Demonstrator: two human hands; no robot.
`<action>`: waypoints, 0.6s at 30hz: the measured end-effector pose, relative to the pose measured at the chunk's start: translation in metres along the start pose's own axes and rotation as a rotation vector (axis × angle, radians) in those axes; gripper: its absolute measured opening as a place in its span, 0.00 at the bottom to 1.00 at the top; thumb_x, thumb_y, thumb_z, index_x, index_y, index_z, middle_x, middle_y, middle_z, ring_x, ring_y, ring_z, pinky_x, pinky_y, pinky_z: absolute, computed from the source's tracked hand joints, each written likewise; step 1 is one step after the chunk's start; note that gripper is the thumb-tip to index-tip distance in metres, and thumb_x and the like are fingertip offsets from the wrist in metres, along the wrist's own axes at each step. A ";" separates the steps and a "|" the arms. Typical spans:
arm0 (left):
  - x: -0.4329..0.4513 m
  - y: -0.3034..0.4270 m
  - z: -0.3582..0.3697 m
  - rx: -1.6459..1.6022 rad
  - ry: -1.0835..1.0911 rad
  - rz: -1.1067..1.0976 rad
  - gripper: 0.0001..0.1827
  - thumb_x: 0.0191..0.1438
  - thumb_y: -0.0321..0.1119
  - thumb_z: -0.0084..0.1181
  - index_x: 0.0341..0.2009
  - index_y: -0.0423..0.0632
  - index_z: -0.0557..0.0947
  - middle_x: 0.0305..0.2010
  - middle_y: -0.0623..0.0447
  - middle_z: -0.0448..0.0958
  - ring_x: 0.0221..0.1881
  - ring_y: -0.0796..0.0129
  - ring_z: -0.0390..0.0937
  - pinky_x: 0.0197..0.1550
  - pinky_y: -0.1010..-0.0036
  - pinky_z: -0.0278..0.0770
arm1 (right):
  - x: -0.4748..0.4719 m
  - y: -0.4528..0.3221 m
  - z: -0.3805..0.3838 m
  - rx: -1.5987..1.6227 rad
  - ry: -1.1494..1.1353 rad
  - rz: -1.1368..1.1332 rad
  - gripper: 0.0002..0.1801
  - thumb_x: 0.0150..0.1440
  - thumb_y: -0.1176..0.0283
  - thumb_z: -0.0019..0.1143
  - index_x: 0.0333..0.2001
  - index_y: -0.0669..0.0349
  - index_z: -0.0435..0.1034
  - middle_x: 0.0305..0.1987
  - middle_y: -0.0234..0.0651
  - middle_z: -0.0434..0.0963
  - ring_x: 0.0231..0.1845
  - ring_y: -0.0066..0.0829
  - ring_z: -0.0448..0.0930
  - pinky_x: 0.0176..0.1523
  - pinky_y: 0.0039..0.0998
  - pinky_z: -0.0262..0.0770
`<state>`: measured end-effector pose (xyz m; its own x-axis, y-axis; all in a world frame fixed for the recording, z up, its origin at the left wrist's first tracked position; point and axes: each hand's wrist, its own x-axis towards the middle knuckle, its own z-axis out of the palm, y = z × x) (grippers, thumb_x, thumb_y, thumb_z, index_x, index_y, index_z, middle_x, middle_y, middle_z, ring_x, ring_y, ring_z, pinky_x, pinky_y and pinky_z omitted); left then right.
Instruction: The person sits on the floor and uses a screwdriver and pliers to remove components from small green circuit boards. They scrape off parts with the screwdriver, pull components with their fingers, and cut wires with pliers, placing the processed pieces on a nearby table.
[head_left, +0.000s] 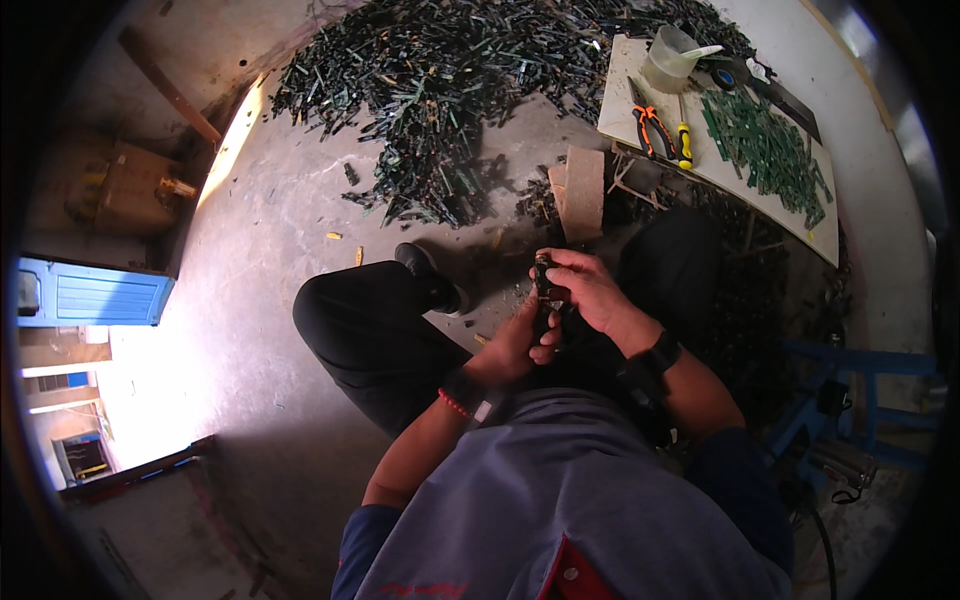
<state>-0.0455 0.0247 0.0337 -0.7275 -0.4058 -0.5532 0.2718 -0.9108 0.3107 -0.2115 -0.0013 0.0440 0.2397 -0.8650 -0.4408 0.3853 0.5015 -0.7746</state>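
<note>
In front of my lap, my left hand is wrapped around a dark hand tool, whose kind is hard to make out. Just above it, my right hand pinches a small dark piece between thumb and fingers. This piece sits at the upper end of the tool, and the fingers cover part of both. Whether the piece is held in the tool's jaws cannot be told. Both hands are close together, above the gap between my bent knees.
A large heap of dark narrow strips covers the floor ahead. To the right, a pale board bears orange-and-black pliers, a yellow-handled screwdriver, a plastic cup and green strips. Cardboard lies nearer; a blue frame stands right.
</note>
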 end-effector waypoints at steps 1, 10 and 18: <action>0.001 -0.001 -0.001 -0.003 -0.006 0.001 0.26 0.62 0.60 0.26 0.31 0.52 0.67 0.19 0.59 0.60 0.14 0.76 0.50 0.16 0.81 0.48 | 0.000 0.001 0.001 -0.006 -0.002 -0.010 0.18 0.57 0.75 0.49 0.52 0.66 0.67 0.42 0.32 0.75 0.41 0.23 0.76 0.42 0.24 0.75; 0.005 -0.003 -0.004 -0.065 0.019 -0.019 0.24 0.63 0.58 0.27 0.31 0.53 0.66 0.18 0.60 0.57 0.14 0.77 0.49 0.15 0.82 0.48 | 0.003 0.015 -0.004 -0.101 0.009 -0.105 0.19 0.58 0.74 0.50 0.53 0.67 0.65 0.41 0.32 0.73 0.37 0.21 0.74 0.33 0.22 0.76; 0.008 -0.006 -0.012 -0.105 0.004 -0.035 0.22 0.63 0.58 0.28 0.32 0.54 0.67 0.18 0.60 0.57 0.14 0.77 0.49 0.15 0.82 0.48 | 0.004 0.016 -0.005 -0.152 0.013 -0.136 0.16 0.58 0.72 0.53 0.49 0.67 0.67 0.39 0.30 0.73 0.37 0.18 0.72 0.39 0.21 0.72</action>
<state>-0.0452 0.0263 0.0177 -0.7352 -0.3738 -0.5655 0.3109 -0.9273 0.2086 -0.2087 0.0033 0.0273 0.1828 -0.9253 -0.3322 0.2746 0.3725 -0.8865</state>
